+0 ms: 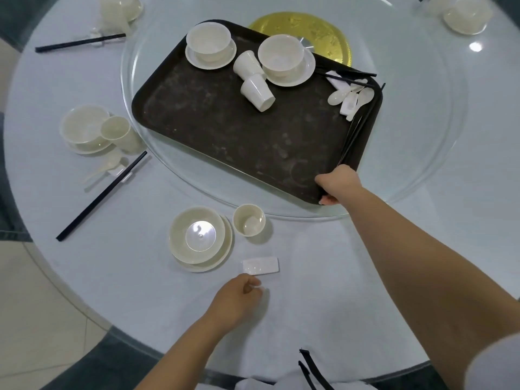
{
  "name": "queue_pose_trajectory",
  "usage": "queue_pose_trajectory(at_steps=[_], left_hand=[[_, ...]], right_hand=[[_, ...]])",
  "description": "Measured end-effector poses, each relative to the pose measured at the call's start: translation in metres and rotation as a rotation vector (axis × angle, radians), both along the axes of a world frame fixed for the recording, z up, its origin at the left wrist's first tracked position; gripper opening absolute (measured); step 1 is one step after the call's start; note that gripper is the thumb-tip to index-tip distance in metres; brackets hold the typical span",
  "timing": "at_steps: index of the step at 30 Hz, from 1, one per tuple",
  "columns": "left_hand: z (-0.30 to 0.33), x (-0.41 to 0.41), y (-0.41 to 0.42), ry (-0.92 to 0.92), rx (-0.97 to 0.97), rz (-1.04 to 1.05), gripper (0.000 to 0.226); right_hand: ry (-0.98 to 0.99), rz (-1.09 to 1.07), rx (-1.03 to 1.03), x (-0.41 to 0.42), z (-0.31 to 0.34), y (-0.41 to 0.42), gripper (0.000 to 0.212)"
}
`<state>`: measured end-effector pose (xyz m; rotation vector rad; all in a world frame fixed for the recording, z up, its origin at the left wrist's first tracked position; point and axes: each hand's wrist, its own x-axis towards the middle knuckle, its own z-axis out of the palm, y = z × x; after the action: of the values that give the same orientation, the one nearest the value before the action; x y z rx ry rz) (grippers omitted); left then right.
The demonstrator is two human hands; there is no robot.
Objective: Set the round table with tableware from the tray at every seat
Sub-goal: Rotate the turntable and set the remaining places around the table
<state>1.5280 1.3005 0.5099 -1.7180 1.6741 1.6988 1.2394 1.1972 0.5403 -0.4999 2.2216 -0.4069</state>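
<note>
Tray (225, 130): dark matt plastic, scuffed, blotchy. On it, bowls (208, 38), cups (257, 92): cream, glossy, plastic-looking. Beneath tray, turntable (422, 114): clear smooth glass. Behind tray, disc (323, 29): gold, embossed, shiny. Worktop (323, 277): pale cloth under glass.

Pale tiled floor (42, 319) at lower left; ceiling-light glare (475, 47) on tabletop.
</note>
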Motion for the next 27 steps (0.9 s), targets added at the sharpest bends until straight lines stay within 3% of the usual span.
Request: queue_pose_trajectory(at_steps=[6, 10, 21, 27], left_hand=[[0.006, 0.006, 0.006, 0.042, 0.012, 0.022, 0.015], [0.013, 0.005, 0.008, 0.065, 0.015, 0.034, 0.015], [0.055, -0.024, -0.003, 0.387, 0.042, 0.321, 0.020], [0.065, -0.034, -0.004, 0.469, -0.026, 0.430, 0.018]], right_hand=[[-0.347, -0.193, -0.126, 0.011, 0.010, 0.025, 0.009], [-0.470, -0.214, -0.143, 0.031, 0.023, 0.057, 0.011], [-0.693, 0.223, -0.196, 0.114, 0.038, 0.152, 0.012], [-0.562, 0.478, -0.227, 0.146, 0.037, 0.176, 0.012]])
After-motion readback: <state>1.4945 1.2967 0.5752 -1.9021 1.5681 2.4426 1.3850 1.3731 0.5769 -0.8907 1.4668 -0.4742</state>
